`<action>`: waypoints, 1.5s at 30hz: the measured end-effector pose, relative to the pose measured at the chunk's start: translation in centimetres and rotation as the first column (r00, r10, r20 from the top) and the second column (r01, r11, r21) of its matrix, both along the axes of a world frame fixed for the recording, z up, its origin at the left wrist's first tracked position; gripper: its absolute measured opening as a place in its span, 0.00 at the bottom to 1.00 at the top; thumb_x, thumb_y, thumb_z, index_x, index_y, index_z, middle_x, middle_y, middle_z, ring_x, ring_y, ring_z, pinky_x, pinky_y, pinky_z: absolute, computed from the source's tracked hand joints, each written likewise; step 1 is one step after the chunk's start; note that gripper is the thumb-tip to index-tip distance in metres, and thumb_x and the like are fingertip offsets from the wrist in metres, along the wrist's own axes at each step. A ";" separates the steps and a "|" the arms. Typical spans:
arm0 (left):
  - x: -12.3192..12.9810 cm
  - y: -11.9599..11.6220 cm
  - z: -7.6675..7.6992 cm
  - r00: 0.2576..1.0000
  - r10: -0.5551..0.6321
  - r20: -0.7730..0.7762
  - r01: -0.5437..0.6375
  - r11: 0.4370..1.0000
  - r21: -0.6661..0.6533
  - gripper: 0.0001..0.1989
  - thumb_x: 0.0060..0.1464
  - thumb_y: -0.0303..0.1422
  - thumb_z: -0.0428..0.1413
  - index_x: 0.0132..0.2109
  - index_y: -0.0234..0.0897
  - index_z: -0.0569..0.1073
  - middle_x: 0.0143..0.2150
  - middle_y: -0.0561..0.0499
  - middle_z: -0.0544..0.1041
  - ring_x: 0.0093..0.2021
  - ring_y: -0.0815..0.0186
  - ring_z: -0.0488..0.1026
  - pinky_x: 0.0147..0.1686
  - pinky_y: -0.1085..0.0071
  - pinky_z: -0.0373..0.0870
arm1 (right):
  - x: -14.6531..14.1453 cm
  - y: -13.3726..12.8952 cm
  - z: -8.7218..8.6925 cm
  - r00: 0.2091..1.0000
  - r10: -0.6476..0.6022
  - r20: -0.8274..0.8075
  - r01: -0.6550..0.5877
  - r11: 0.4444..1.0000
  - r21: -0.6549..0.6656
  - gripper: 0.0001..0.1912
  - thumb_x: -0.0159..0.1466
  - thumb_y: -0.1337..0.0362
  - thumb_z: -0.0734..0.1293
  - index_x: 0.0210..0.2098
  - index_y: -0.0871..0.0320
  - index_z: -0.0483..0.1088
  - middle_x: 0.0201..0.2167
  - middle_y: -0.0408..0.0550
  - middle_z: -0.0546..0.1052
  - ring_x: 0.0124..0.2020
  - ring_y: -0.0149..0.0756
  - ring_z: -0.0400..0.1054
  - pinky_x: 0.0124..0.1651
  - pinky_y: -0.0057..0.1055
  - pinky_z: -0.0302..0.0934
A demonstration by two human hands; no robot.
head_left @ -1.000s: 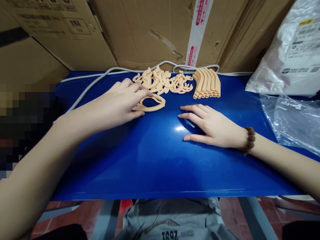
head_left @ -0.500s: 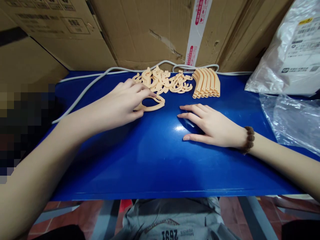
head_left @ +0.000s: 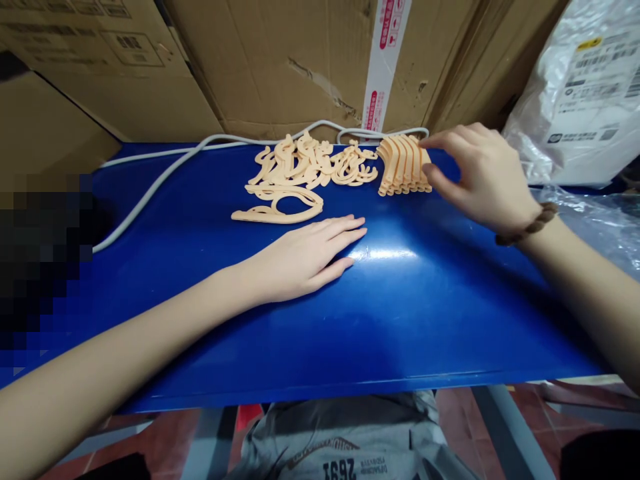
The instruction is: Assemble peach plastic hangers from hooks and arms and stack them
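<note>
My left hand (head_left: 305, 260) lies flat on the blue table with its fingers stretched out, holding nothing. Just beyond it rests a folded beige plastic hanger (head_left: 295, 215). My right hand (head_left: 475, 167) reaches to the row of beige curved hanger arms (head_left: 404, 167) at the back, thumb and forefinger apart at the row's right end. Whether its fingertips touch the last arm I cannot tell. Between the hanger and the row sits a loose heap of small beige hooks (head_left: 354, 165), with larger curved hanger pieces (head_left: 295, 160) to its left.
A white cable (head_left: 165, 180) runs along the table's back and left side. Cardboard boxes (head_left: 280, 87) stand behind the blue table (head_left: 320, 333). On the right are a white plastic package (head_left: 575, 120) and clear plastic wrap (head_left: 600, 217).
My left hand has let go of the folded hanger and come down and right onto the bare table. My right hand has lifted and moved up and right to the row of hanger arms.
</note>
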State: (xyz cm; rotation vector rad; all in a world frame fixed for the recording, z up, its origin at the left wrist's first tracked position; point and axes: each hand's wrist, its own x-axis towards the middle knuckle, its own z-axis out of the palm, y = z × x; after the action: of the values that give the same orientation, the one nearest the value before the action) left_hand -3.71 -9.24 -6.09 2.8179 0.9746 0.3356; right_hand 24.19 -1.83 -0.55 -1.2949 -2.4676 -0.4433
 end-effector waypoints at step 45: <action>0.1 0.2 0.1 0.677 0.312 0.667 0.095 0.861 -0.500 0.18 0.68 0.38 0.50 0.61 0.36 0.66 0.44 0.48 0.76 0.43 0.67 0.73 0.42 0.72 0.69 | -4.8 -10.3 -0.8 0.757 0.504 0.416 -0.651 0.635 0.416 0.17 0.66 0.62 0.69 0.49 0.70 0.75 0.44 0.59 0.81 0.46 0.44 0.77 0.56 0.42 0.70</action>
State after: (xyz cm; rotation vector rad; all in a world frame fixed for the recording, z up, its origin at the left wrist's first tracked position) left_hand -3.63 -9.04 -5.98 1.8545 0.8589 0.9795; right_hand 19.36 -12.10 -1.34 -0.1720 -2.4966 -1.0827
